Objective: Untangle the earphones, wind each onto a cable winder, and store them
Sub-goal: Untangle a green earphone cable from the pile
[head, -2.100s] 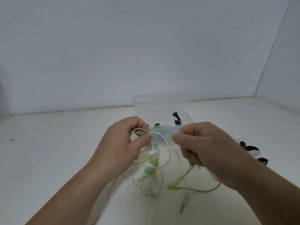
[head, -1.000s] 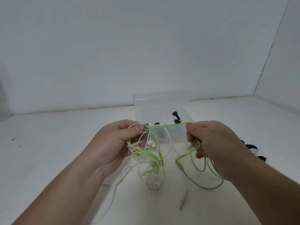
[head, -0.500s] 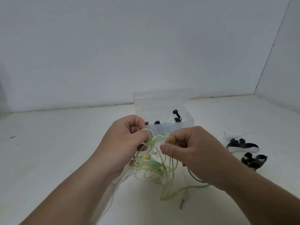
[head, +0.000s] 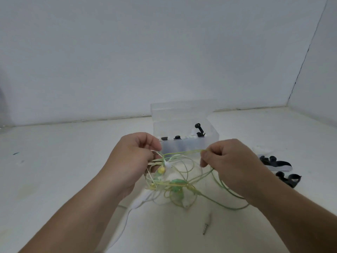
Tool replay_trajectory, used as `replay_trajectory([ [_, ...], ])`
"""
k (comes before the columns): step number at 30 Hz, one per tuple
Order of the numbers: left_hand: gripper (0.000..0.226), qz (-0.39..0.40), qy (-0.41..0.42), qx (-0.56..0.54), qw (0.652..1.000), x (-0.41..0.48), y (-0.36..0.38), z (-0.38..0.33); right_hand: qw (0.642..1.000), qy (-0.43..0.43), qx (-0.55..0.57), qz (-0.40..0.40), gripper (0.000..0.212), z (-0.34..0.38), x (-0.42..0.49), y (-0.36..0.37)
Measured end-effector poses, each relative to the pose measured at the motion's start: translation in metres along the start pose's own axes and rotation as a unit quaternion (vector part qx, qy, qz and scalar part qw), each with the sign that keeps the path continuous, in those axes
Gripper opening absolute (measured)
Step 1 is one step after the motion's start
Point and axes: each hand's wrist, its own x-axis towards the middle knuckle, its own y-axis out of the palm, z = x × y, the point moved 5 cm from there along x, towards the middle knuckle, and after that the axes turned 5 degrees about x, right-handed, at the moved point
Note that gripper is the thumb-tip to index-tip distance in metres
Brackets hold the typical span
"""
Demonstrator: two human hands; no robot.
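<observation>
Matte white tabletop (head: 63, 170), thin looping earphone cords (head: 176, 183)

place: bare white tabletop booth | evidence: plain white surface (head: 54, 170), blank white walls (head: 164, 52), corner seam (head: 300, 66) at 2 o'clock | props: clear storage box (head: 182, 114) at 12 o'clock

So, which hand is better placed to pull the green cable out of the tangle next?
Probably the right hand: it pinches the green cable, stretched out from the tangle, while the left hand grips the tangle itself.
</observation>
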Motion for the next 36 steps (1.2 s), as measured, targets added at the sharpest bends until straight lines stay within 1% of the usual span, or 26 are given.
replay_trajectory([
  [4,0.040,-0.050,0.066,0.128,0.988,0.000,-0.006,-0.005,0.994,-0.001,0.079,-0.079,0.034,-0.001,0.003,-0.010],
  [7,0.042,-0.057,0.081,0.155,0.983,0.001,-0.009,-0.008,0.984,0.022,0.141,-0.106,0.035,-0.005,0.004,-0.014],
  [9,0.045,-0.039,0.079,0.158,0.983,-0.002,-0.005,-0.009,0.979,0.035,0.178,-0.096,0.037,-0.006,0.004,-0.013],
  [11,0.042,-0.024,0.073,0.159,0.984,-0.003,-0.003,-0.008,0.980,0.044,0.183,-0.067,0.038,-0.007,0.004,-0.010],
  [14,0.032,-0.013,0.047,0.141,0.989,0.000,-0.002,-0.003,0.983,0.049,0.177,-0.027,0.036,-0.007,0.004,-0.004],
  [17,0.020,-0.002,0.026,0.112,0.993,0.001,0.001,0.002,0.987,0.025,0.158,-0.003,0.038,-0.001,0.000,-0.001],
  [19,0.016,0.009,0.014,0.092,0.996,0.000,0.004,0.003,0.990,0.002,0.141,0.009,0.045,0.003,-0.004,0.000],
  [21,0.007,0.022,0.016,0.073,0.997,-0.003,0.006,-0.001,0.990,-0.015,0.142,0.022,0.053,0.006,-0.006,0.001],
  [25,0.007,0.021,0.063,0.068,0.996,-0.008,0.005,-0.012,0.983,-0.051,0.175,0.031,0.066,0.014,-0.008,0.002],
  [27,0.013,0.032,0.085,0.056,0.994,-0.011,0.007,-0.016,0.973,-0.069,0.216,0.038,0.072,0.017,-0.009,0.003],
  [28,0.014,0.042,0.089,0.044,0.994,-0.012,0.009,-0.017,0.967,-0.071,0.241,0.040,0.069,0.019,-0.009,0.004],
  [29,0.016,0.054,0.088,0.032,0.994,-0.012,0.011,-0.017,0.962,-0.072,0.260,0.044,0.060,0.021,-0.009,0.005],
  [30,0.019,0.067,0.085,0.020,0.994,-0.012,0.013,-0.015,0.954,-0.061,0.289,0.054,0.055,0.022,-0.010,0.007],
  [32,0.029,0.084,0.071,0.007,0.994,-0.012,0.018,-0.012,0.924,-0.010,0.374,0.083,0.063,0.022,-0.010,0.011],
  [33,0.030,0.089,0.063,0.005,0.994,-0.012,0.020,-0.011,0.906,0.010,0.413,0.093,0.062,0.023,-0.010,0.011],
  [34,0.029,0.091,0.055,0.001,0.994,-0.012,0.021,-0.010,0.893,0.025,0.441,0.091,0.057,0.024,-0.010,0.010],
  [36,0.029,0.091,0.038,-0.024,0.995,-0.012,0.022,-0.010,0.887,0.032,0.455,0.077,0.049,0.022,-0.009,0.008],
])
